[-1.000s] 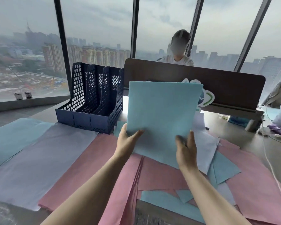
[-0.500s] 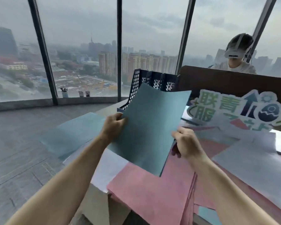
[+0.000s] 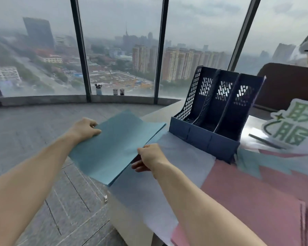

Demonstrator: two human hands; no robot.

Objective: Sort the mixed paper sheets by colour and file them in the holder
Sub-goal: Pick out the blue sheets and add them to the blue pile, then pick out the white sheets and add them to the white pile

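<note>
Hands: two; left hand (image 3: 85, 129) and right hand (image 3: 148, 158) each pinch an edge of the blue sheets (image 3: 114, 146).
Blue sheets: one thin stack, perhaps several, at the tabletop (image 3: 160, 113) corner.
Holder (image 3: 210, 121): one, three slots.

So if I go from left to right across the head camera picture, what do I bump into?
Left hand → blue paper stack held in both hands → right hand → dark blue file holder → pink sheets → green-lettered sign.
</note>
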